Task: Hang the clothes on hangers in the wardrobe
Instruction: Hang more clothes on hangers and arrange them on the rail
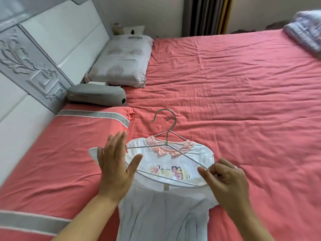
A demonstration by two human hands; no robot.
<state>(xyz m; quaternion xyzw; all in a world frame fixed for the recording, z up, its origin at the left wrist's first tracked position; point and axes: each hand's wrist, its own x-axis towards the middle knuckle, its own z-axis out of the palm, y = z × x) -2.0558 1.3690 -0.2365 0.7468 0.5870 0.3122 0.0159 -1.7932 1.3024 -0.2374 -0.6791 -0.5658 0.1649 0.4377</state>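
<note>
Two bare hands work over a child's white dress [166,171] spread flat on a bed covered in a coral-pink sheet [234,101]. At far left a white padded headboard [57,40] with a grey carved panel runs along the bedside, and against it lie a pale, creased pillow [121,61], a grey wedge-shaped cushion [97,95] and a coral pillow [83,134] trimmed with a grey stripe. The left hand [114,164] hovers with fingers straight and thumb spread, palm turned toward the garment, covering the dress's left sleeve; whether it touches the cloth cannot be told. The dress lies near the front edge of the bed, its pink ruffled collar [172,146] pointing away from the person, a pastel flower print [170,171] across the chest and a pale blue-grey skirt [163,214] running down out of view. A thin wire hanger [166,134] rests on top of the bodice, its hook lying on the sheet beyond the collar; a second hook shows just beside the first, though whether it belongs to another hanger cannot be told. The right hand [225,178] pinches the hanger's right shoulder end between thumb and curled fingers, just over the dress's right sleeve. At far right, a blue-and-white patterned folded blanket [305,28] sits at the bed's far corner, with dark striped curtains [206,16] hanging behind the bed.
</note>
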